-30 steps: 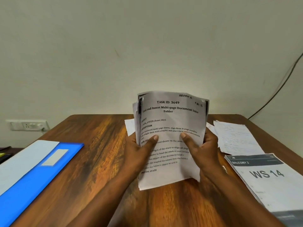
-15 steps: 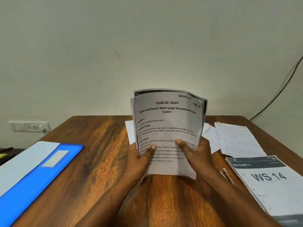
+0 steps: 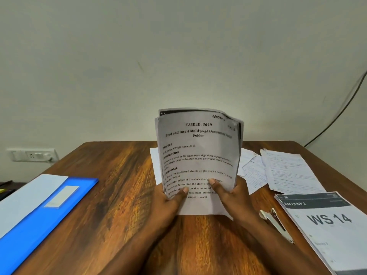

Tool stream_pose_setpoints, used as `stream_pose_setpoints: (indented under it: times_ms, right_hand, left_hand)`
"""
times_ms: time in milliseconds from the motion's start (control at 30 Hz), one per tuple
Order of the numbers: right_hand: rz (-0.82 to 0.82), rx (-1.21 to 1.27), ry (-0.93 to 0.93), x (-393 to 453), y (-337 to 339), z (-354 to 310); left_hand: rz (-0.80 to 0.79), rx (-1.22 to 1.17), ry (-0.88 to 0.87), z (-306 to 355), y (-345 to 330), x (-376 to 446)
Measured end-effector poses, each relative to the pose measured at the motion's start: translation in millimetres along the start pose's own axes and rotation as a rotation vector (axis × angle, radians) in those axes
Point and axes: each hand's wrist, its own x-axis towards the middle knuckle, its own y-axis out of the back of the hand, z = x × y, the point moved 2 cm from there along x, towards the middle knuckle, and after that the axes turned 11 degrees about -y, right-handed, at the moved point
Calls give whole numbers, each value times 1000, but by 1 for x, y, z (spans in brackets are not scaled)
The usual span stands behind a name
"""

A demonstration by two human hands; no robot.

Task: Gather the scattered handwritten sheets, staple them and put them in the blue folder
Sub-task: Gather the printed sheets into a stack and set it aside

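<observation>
Both hands on the stack of sheets (image 3: 198, 155), upright over the table (image 3: 119, 185). My left hand (image 3: 170, 201) grips the lower left edge with the thumb across the front page; my right hand (image 3: 232, 197) grips the lower right the same way. Since a second ago the stack has dropped lower, bottom edge now near or on the wood, looks like squaring up, so stapling should come next. More handwritten sheets (image 3: 286, 171) lie loose on the far right, ungathered. Stapler (image 3: 276, 223) sits just right of my right wrist, beside the WS14 booklet (image 3: 333, 231). Blue folder (image 3: 45, 211) is at the left edge, well apart, bare wood between.
</observation>
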Motion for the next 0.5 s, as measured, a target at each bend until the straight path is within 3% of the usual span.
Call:
stream_pose_setpoints:
  times_ms: [267,500]
  right_hand:
    - [-30,79,116,10,9,-19]
    - [72,131,206,15,15,-46]
  left_hand:
    - [111,-116,27,1,12,11]
    - [65,-99,-46,23,16,18]
